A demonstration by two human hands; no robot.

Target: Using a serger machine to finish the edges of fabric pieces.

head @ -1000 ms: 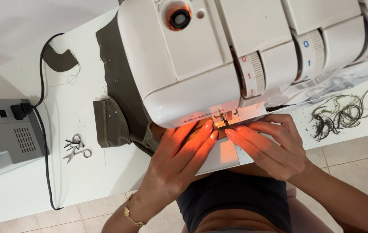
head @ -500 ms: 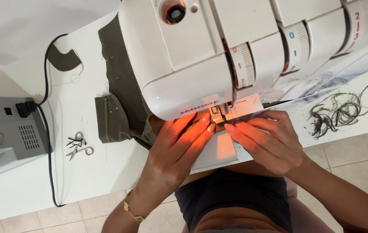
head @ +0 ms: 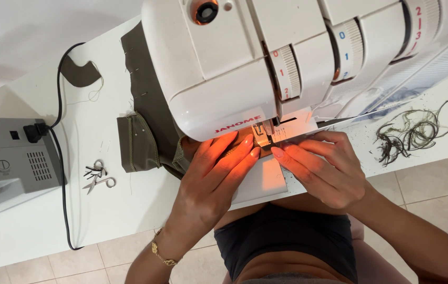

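Olive fabric (head: 145,142) is pressed flat at presser foot (head: 261,134) by left hand (head: 210,181) and right hand (head: 321,171), fingers extended, nothing grasped; seam-feeding step judged underway, steady guiding called for.

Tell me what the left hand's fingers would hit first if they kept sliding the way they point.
The left hand points up-right toward the presser foot. Its fingers would likely meet that foot first, under the white sewing machine; depth is hard to judge.
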